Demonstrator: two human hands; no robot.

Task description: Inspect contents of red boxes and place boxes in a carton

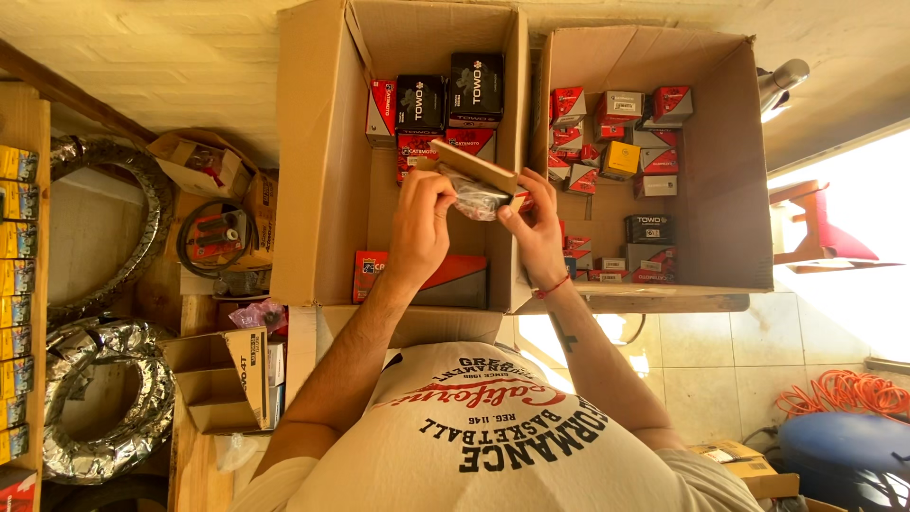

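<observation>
Both hands are raised over the join between two open cardboard boxes. The left hand and the right hand together hold a small open carton with brown flaps, and their fingers pinch a clear plastic bag that hangs just under it, with something dark and shiny inside.

The big box on the left holds two black cartons standing side by side at its far end, red cartons beside and below them, and a flat red package near the person's wrist. The box on the right is filled with many small red and white cartons, one yellow carton among them and a black one lower down.

On the far left, a shelf edge carries a column of yellow packets, next to tyres wrapped in silver foil. An orange cable lies on the tiled floor at the right.
</observation>
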